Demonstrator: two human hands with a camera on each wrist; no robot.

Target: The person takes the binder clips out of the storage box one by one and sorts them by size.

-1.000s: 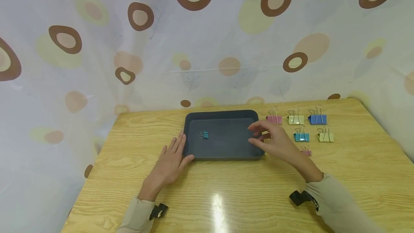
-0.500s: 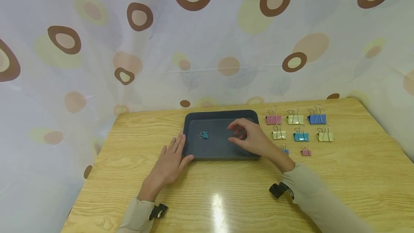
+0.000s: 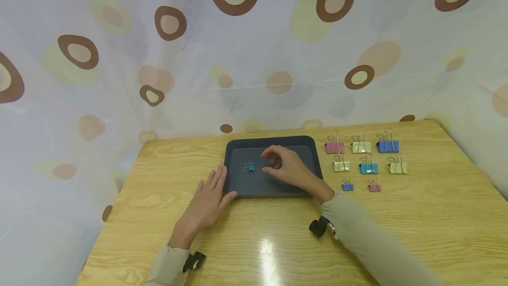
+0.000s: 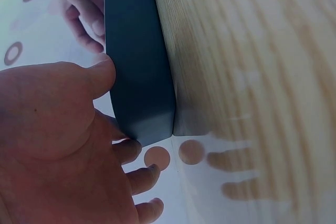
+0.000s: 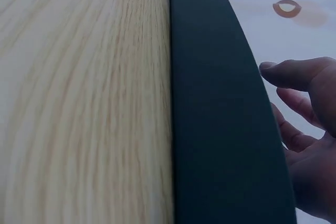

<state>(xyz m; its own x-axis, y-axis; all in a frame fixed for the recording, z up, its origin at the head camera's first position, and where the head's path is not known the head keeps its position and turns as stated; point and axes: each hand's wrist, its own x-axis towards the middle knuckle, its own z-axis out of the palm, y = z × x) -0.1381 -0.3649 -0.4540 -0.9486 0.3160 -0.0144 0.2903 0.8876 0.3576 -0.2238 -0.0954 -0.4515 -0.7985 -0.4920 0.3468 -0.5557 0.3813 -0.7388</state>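
Observation:
A dark grey rectangular tray [image 3: 246, 184] lies on the wooden table. Inside it, left of the middle, is a small teal binder clip [image 3: 249, 167]. My left hand [image 3: 205, 202] rests against the tray's left side with fingers extended; in the left wrist view the thumb touches the rim of the tray [image 4: 139, 61]. Over the tray hovers my right hand [image 3: 289, 169], thumb and fingers bent but apart, just right of the clip, with nothing between them. From the right wrist, the tray wall [image 5: 226, 119] hides part of that hand [image 5: 317, 166].
Right of the tray stand several binder clips in rows: a pink one [image 3: 335, 147], a large blue one [image 3: 388, 146], a teal one [image 3: 369, 168], pale yellow ones [image 3: 398, 168], a small blue one [image 3: 348, 186] and a small pink one [image 3: 374, 187]. A patterned curtain [image 3: 190, 114] hangs behind.
My right hand has travelled left from the tray's right edge to beside the teal clip, uncovering the clips at the right. The left hand has stayed in place.

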